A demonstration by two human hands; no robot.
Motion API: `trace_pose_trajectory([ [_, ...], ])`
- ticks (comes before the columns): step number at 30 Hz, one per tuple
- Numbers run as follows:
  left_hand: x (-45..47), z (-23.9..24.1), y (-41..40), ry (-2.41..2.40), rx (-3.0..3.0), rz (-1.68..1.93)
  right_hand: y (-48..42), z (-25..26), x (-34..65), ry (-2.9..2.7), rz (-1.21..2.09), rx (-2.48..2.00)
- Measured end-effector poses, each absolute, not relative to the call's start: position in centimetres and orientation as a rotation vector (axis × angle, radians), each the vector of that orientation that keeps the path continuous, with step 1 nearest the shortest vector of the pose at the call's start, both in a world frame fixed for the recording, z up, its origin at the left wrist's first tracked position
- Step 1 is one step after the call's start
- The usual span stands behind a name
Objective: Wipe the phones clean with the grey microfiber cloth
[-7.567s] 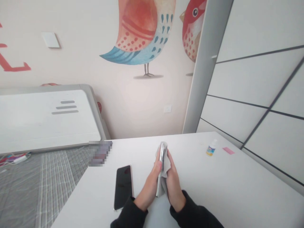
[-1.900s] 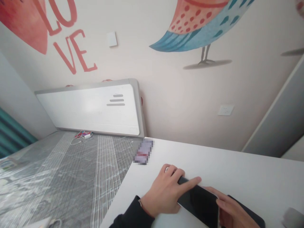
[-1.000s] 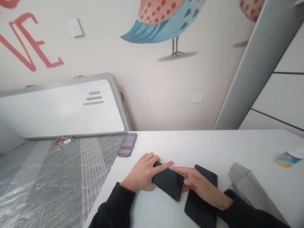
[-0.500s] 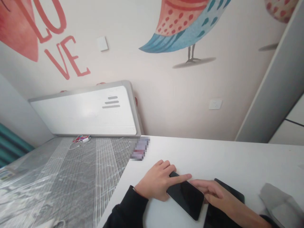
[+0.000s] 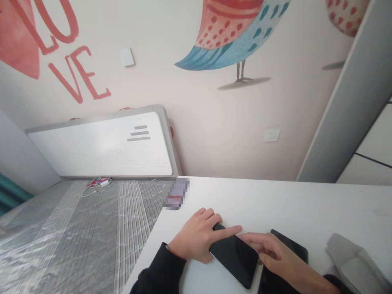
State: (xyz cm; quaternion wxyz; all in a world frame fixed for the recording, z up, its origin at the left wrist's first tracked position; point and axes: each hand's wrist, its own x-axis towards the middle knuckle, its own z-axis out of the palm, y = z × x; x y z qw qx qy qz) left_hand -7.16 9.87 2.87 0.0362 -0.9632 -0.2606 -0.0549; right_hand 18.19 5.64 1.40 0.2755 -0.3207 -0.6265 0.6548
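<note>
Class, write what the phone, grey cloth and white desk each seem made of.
The phone: glossy black glass, by its sheen, with a pale metal-looking edge. The grey cloth: soft matt fabric, since it folds limply. The white desk: smooth laminate or paint, by its even, faintly shiny top.

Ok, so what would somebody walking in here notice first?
A big painted bird fills the wall at top centre, with red LOVE lettering to its left. Below, on the white table, the left hand lies on a black phone, the right hand at its edge, and a grey cloth sits far right.
</note>
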Motion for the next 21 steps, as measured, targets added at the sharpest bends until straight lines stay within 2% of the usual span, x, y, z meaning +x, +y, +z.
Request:
trace_pose_trajectory([
  [10,-7.2,2.9,10.1,-0.736,-3.075,-0.419,5.5,-0.3,17.5,-1.429,1.835,-0.729],
  [21,-7.5,3.0,10.2,-0.776,-3.173,-0.410,5.5,-0.9,16.9,-1.284,1.848,-0.710],
])
